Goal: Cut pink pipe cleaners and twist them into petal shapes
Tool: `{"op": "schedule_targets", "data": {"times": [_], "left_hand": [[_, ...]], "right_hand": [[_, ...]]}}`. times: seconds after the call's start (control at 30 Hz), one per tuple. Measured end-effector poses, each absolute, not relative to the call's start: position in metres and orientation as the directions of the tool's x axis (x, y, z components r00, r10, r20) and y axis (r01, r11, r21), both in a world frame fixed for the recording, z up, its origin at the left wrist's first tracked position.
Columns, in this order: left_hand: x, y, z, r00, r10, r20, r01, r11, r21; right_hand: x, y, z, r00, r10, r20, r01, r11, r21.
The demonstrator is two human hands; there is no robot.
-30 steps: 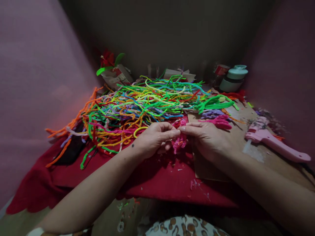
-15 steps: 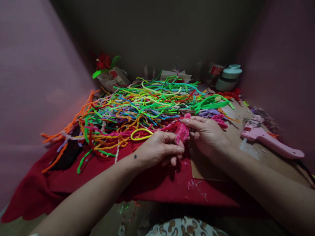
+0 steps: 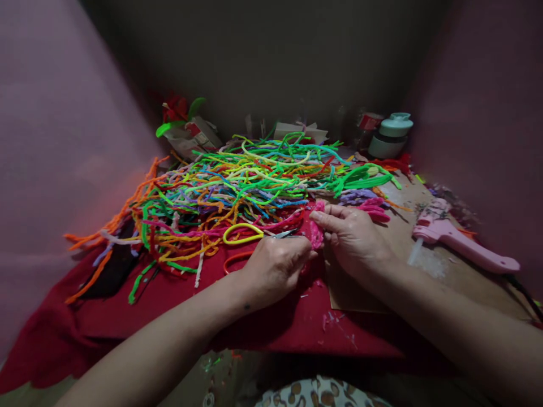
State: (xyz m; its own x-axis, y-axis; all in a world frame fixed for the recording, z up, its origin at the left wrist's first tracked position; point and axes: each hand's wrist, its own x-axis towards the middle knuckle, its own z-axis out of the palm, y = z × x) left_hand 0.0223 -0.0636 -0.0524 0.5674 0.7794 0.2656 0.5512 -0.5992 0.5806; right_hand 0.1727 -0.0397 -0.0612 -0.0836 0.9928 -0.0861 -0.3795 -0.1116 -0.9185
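Note:
Between my two hands is a fuzzy pink pipe-cleaner piece [image 3: 316, 229], bent into a narrow shape. My right hand [image 3: 354, 232] pinches its upper part between thumb and fingers. At its lower end, my left hand [image 3: 278, 263] is closed on it with curled fingers, the knuckles facing up. Scissors [image 3: 242, 233] with one yellow and one red-orange handle loop lie on the red cloth just behind my left hand, which hides part of them. More pink pipe-cleaner loops [image 3: 373, 209] rest beyond my right hand.
A big heap of multicoloured pipe cleaners [image 3: 254, 181] covers the back and left. On the right, a pink glue gun [image 3: 462, 240] lies on a brown board [image 3: 360, 294]. A lidded jar [image 3: 390, 135] stands at the back right. Pink scraps dot the red cloth [image 3: 271, 333].
My left hand has rolled over so its back faces up, and its fingers have curled in. The pink piece now looks narrower and more upright. More of the scissors shows.

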Motion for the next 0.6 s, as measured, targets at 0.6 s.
{"op": "schedule_targets", "data": {"times": [0.6], "left_hand": [[0.032,-0.052,-0.043,0.290,0.957,-0.030,0.299,-0.060,0.952]], "right_hand": [[0.166,-0.046,-0.062,-0.144,0.982,-0.124,-0.488,-0.180,-0.854]]}}
